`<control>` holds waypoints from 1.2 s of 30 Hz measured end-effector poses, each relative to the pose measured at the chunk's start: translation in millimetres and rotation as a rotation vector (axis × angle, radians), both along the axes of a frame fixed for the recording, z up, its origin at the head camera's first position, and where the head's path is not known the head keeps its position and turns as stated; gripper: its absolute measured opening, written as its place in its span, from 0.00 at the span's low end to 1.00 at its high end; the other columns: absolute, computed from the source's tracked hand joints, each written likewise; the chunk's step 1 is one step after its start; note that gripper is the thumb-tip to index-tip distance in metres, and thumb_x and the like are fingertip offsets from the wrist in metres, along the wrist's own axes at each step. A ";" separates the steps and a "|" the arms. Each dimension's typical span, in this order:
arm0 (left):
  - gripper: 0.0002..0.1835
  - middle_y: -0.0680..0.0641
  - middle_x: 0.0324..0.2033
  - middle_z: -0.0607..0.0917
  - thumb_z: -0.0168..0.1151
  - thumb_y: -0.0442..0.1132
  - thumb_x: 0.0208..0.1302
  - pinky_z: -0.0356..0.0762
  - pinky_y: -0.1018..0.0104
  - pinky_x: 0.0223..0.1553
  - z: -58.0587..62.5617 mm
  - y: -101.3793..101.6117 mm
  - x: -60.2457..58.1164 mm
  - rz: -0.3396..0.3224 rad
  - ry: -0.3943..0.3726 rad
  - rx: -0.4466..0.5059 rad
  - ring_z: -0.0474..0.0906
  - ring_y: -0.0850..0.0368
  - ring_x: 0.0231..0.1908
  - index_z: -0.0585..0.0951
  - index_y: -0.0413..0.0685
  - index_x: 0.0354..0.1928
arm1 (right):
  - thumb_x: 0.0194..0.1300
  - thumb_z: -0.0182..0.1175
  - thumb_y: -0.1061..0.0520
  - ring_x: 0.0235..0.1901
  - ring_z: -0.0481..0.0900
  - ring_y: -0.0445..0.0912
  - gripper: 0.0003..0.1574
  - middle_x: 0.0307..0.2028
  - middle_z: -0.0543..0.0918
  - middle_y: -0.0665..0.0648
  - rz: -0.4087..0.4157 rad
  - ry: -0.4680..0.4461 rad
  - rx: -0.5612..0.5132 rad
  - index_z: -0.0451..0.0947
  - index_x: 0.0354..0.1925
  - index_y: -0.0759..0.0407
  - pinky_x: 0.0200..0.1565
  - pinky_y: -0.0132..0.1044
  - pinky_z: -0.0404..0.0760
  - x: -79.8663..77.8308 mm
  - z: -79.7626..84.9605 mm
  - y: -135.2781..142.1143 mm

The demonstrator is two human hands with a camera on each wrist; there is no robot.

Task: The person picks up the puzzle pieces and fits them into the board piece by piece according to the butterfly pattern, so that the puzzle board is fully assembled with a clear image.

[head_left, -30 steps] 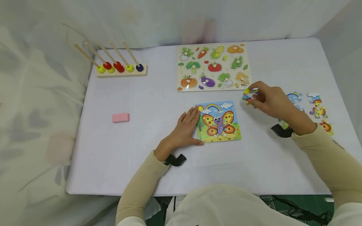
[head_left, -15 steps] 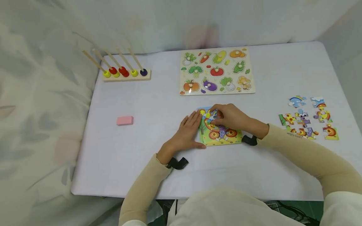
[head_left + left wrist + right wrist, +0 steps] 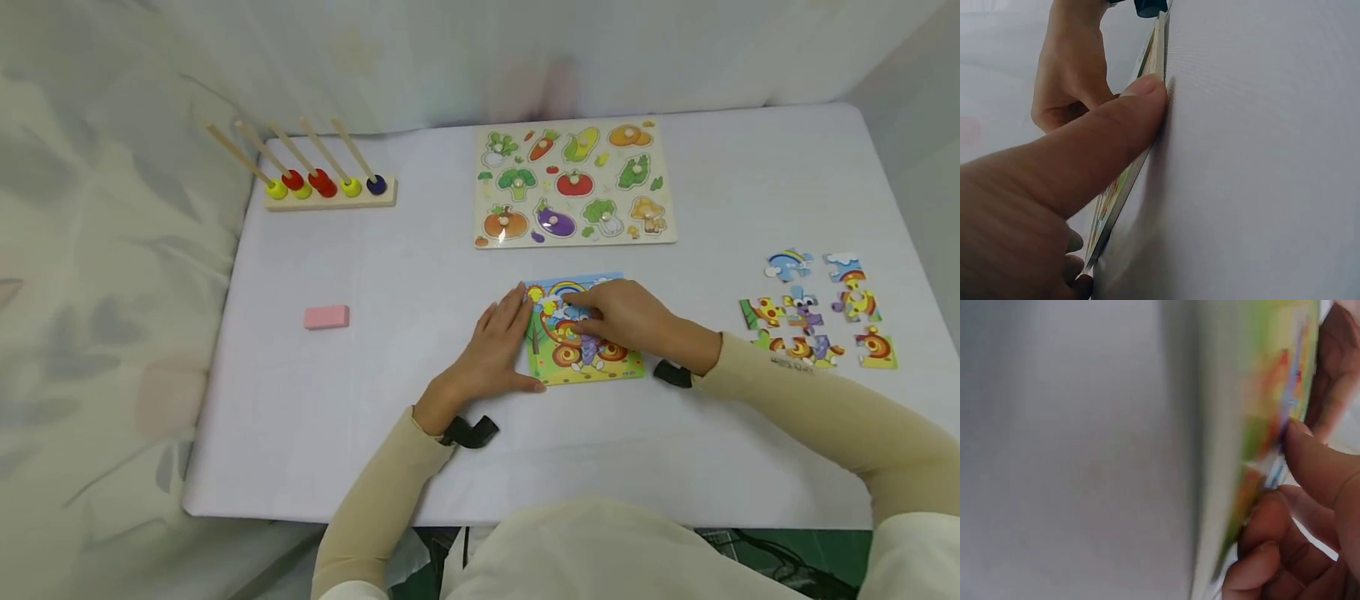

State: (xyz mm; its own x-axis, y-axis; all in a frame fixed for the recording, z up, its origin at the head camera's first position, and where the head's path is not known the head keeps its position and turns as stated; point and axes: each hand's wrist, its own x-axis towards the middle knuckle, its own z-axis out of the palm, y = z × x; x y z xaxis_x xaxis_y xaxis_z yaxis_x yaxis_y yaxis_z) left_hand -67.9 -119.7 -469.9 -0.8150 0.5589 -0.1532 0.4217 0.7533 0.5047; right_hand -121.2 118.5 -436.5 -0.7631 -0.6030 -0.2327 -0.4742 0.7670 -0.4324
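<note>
A square butterfly puzzle board lies in the middle of the table, printed with a rainbow and flowers. Along its left side rests my left hand, fingers straight, thumb at the lower corner. The left wrist view shows that thumb against the board's edge. My right hand is over the upper part of the board. It pinches a small puzzle piece with yellow and blue print, low over the picture. In the right wrist view, thumb and fingers sit right at the board's surface, partly hiding the piece.
Several loose puzzle pieces lie at the right. A vegetable peg board is behind the butterfly board. A bead abacus stands at the back left, and a pink block lies at the left.
My right hand has carried the puzzle piece left from beside the loose pieces onto the butterfly board; lately its fingers shifted slightly right. The left hand stays at the board's side.
</note>
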 end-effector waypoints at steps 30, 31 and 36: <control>0.66 0.44 0.76 0.37 0.71 0.66 0.44 0.35 0.50 0.75 3.3 -1.6 -1.2 -0.024 -0.002 -0.040 0.31 0.50 0.76 0.45 0.42 0.76 | 0.67 0.57 0.41 0.24 0.74 0.43 0.30 0.29 0.83 0.53 0.073 0.176 0.092 0.76 0.61 0.54 0.33 0.40 0.79 -10.1 -1.9 -20.0; 0.66 0.45 0.76 0.36 0.71 0.66 0.44 0.35 0.50 0.75 3.4 -1.7 -1.1 -0.023 -0.003 -0.042 0.31 0.50 0.76 0.45 0.42 0.76 | 0.67 0.57 0.41 0.24 0.75 0.43 0.30 0.30 0.83 0.54 0.079 0.175 0.092 0.75 0.61 0.55 0.33 0.40 0.79 -10.0 -1.6 -20.2; 0.66 0.45 0.76 0.36 0.71 0.66 0.45 0.35 0.50 0.75 2.8 -1.8 -0.7 -0.027 -0.002 -0.051 0.30 0.51 0.76 0.45 0.42 0.75 | 0.68 0.56 0.44 0.28 0.79 0.45 0.30 0.34 0.85 0.56 0.103 0.169 0.078 0.75 0.62 0.57 0.36 0.43 0.81 -9.0 -0.2 -21.5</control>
